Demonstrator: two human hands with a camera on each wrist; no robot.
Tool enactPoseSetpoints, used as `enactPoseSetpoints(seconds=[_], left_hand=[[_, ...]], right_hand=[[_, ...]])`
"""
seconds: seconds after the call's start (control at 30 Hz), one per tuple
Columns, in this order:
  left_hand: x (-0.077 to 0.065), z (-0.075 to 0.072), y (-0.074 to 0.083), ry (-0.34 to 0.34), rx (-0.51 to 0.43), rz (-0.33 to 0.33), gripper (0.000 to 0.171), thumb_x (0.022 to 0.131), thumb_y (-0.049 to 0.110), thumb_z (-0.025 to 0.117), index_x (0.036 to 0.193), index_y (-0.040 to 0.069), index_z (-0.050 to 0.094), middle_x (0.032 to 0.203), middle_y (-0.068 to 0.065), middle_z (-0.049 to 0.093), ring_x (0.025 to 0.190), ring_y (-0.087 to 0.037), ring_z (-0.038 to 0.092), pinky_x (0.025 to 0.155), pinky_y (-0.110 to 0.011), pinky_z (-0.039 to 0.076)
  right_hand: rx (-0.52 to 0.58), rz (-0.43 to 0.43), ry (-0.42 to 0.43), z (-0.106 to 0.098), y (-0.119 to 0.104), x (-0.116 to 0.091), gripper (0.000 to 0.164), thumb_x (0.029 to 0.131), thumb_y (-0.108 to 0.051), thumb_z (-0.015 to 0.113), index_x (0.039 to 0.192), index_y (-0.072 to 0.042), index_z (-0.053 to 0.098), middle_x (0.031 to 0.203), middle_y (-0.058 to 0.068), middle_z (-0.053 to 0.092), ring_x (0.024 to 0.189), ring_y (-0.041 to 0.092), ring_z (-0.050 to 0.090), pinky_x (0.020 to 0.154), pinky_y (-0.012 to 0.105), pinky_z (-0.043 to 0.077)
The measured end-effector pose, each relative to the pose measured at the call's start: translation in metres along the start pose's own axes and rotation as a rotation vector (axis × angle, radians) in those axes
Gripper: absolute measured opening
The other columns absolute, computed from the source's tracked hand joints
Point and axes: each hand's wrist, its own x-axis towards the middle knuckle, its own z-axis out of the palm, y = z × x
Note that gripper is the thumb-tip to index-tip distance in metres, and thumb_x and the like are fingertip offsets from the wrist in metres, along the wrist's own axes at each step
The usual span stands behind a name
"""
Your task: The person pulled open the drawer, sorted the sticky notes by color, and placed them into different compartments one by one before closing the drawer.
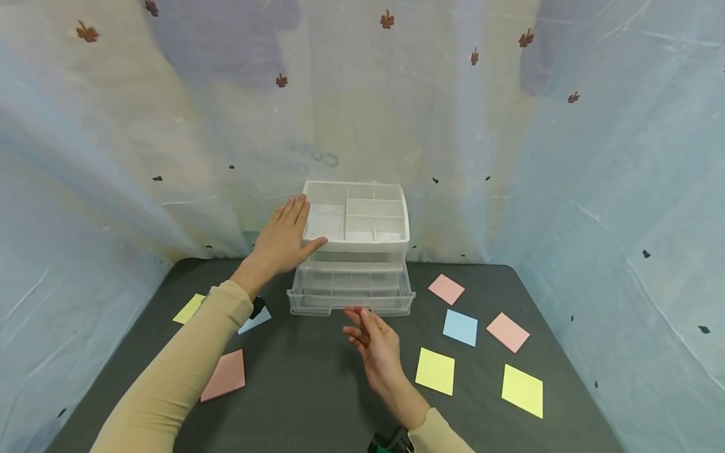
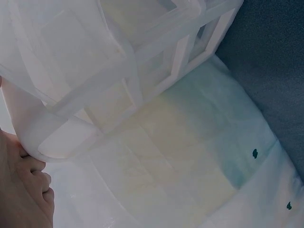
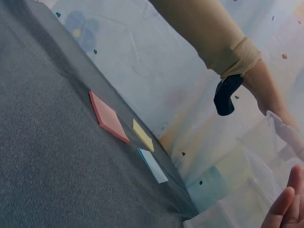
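A white plastic drawer organizer [image 1: 377,245] stands at the back of the dark table, with a divided tray on top. Its clear bottom drawer [image 1: 311,303] is pulled out toward me, and drawers above it show partly. My left hand [image 1: 281,239] rests on the organizer's upper left edge, fingers straight and thumb over the front rim. In the left wrist view its fingers [image 2: 28,190] lie beside the white frame [image 2: 128,61]. My right hand [image 1: 376,352] is at the middle of the bottom drawer's front, thumb and index finger pinching its lower edge.
Right of the organizer lie sticky-note pads: pink [image 1: 446,289], blue [image 1: 460,327], another pink [image 1: 508,332], yellow [image 1: 435,371] and another yellow [image 1: 522,391]. On the left are a pink pad [image 1: 225,375], plus yellow [image 1: 189,308] and blue [image 1: 256,321] ones partly behind my left arm. A patterned curtain [image 1: 362,126] surrounds the table.
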Motion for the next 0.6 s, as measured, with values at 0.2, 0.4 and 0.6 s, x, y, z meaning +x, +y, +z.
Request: enactPoseSetpoints(seconds=[0.2, 0.4, 0.6], left_hand=[[0.0, 0.001, -0.001, 0.009, -0.003, 0.003, 0.1, 0.103, 0.071, 0.038, 0.167, 0.0, 0.006, 0.174, -0.015, -0.004, 0.161, -0.033, -0.004, 0.131, -0.049, 0.004], [-0.001, 0.0, 0.0, 0.008, 0.0, 0.008, 0.099, 0.104, 0.07, 0.039, 0.166, 0.0, 0.008, 0.174, -0.015, -0.003, 0.161, -0.033, -0.004, 0.131, -0.049, 0.004], [-0.001, -0.002, 0.0, 0.008, 0.01, 0.011, 0.099, 0.104, 0.07, 0.038, 0.166, -0.001, 0.008, 0.174, -0.016, -0.002, 0.161, -0.035, -0.001, 0.131, -0.048, 0.004]], right_hand=[[-0.058, 0.001, -0.027, -0.01, 0.003, 0.0, 0.039, 0.104, -0.029, 0.068, 0.127, 0.002, 0.067, 0.123, 0.01, 0.075, 0.086, 0.013, 0.075, 0.075, 0.024, 0.058], [-0.13, 0.029, -0.038, -0.03, 0.006, 0.0, 0.047, 0.104, -0.021, 0.068, 0.141, 0.006, 0.058, 0.126, 0.01, 0.074, 0.089, 0.011, 0.076, 0.076, 0.023, 0.059], [-0.146, 0.0, 0.027, -0.06, 0.0, 0.011, 0.038, 0.105, -0.021, 0.066, 0.135, 0.002, 0.062, 0.121, 0.006, 0.076, 0.091, 0.011, 0.076, 0.076, 0.023, 0.059]])
